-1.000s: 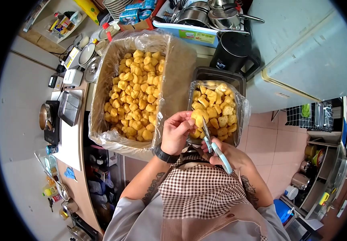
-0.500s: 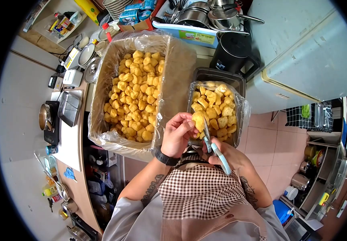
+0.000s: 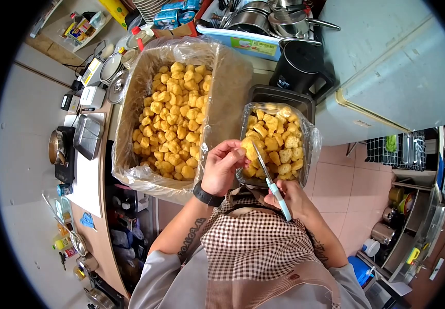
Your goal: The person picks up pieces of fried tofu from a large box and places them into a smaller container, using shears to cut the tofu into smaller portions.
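My left hand (image 3: pixel 223 166) pinches a golden fried tofu puff (image 3: pixel 251 147) between thumb and fingers, over the near left of a plastic-lined dark tray (image 3: pixel 309 110). Scissors (image 3: pixel 278 198) with pale blue handles are gripped in my right hand (image 3: pixel 292 198); their blades point up and left, against the puff. Whether the blades are fully closed is hard to make out. Cut puffs (image 3: pixel 284 147) fill the tray beneath. To the left, a large plastic-lined cardboard box (image 3: pixel 225 98) holds many whole puffs (image 3: pixel 173 123).
A black electric kettle (image 3: pixel 297 67) stands just behind the tray. Behind it is a blue-white bin of pots (image 3: pixel 243 44). A refrigerator (image 3: pixel 387 62) rises at the right. On the left counter lie a metal pan (image 3: pixel 88 136) and stacked plates (image 3: pixel 112 68).
The puff and my left hand have shifted slightly left. The scissors have turned, with the handles closer together and the blades now lying across the puff's right side.
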Demonstrator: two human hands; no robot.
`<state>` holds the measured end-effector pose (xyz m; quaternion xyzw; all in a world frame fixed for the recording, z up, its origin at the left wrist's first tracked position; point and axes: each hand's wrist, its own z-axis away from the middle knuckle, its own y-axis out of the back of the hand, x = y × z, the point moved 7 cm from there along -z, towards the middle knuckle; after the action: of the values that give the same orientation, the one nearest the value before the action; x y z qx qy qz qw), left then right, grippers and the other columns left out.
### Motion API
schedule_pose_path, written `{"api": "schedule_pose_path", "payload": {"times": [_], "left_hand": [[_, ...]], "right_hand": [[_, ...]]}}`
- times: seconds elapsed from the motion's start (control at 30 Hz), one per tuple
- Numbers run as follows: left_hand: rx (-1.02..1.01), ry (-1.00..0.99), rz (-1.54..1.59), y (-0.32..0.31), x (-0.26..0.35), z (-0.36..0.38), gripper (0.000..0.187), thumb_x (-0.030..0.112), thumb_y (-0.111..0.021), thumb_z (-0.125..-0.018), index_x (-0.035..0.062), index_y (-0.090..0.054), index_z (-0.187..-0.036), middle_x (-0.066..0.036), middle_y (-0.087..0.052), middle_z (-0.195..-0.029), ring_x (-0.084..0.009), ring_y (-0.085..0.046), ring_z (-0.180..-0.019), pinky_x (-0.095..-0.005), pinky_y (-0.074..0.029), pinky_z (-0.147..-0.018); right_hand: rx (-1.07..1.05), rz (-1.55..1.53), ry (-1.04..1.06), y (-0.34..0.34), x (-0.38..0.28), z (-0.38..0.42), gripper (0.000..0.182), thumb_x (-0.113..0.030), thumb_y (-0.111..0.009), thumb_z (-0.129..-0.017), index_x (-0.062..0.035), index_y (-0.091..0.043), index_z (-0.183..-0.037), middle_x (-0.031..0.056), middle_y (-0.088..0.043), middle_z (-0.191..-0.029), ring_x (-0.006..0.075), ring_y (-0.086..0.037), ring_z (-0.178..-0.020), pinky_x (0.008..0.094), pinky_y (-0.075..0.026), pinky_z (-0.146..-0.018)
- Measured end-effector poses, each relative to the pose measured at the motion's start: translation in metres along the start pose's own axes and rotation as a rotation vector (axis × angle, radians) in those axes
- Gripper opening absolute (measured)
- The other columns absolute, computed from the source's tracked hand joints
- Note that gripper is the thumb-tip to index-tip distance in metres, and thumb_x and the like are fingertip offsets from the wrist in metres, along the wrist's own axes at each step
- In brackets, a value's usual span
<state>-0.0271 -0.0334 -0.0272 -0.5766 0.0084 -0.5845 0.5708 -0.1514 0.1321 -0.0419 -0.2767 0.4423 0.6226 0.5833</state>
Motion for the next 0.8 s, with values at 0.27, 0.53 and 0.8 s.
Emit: {"api": "schedule_pose_path", "payload": {"times": [0.27, 0.53, 0.8], "left_hand": [[-0.122, -0.055, -0.176, 0.001, 0.011, -0.003, 0.015, 0.003, -0.065, -0.096, 0.0005, -0.065, -0.110, -0.007, -0.072, -0.097, -0.0163, -0.069, -0.079, -0.0315, -0.058, -0.078], [-0.095, -0.052, -0.103, -0.001, 0.007, -0.004, 0.016, 0.003, -0.066, -0.095, -0.0001, -0.064, -0.111, -0.007, -0.071, -0.097, -0.0166, -0.069, -0.080, -0.0308, -0.057, -0.079], [-0.023, -0.365, -0.437, -0.010, 0.029, 0.006, 0.022, 0.005, -0.072, -0.092, -0.0018, -0.064, -0.111, -0.002, -0.068, -0.096, -0.0101, -0.067, -0.084, -0.0246, -0.054, -0.079]], "right_hand": [[-0.064, 0.151, 0.034, 0.016, -0.021, 0.003, 0.055, -0.049, -0.085, -0.076, -0.0020, -0.058, -0.086, 0.0142, -0.065, -0.079, 0.0268, -0.064, -0.074, 0.0369, -0.049, -0.070], [0.102, 0.203, 0.108, 0.019, -0.016, 0.004, 0.054, -0.049, -0.088, -0.074, -0.0020, -0.060, -0.075, 0.0126, -0.063, -0.067, 0.0260, -0.063, -0.062, 0.0382, -0.049, -0.062], [0.036, 0.186, 0.029, 0.025, -0.007, 0.016, 0.047, -0.040, -0.090, -0.074, -0.0009, -0.065, -0.080, 0.0122, -0.065, -0.068, 0.0239, -0.063, -0.060, 0.0377, -0.049, -0.059]]}}
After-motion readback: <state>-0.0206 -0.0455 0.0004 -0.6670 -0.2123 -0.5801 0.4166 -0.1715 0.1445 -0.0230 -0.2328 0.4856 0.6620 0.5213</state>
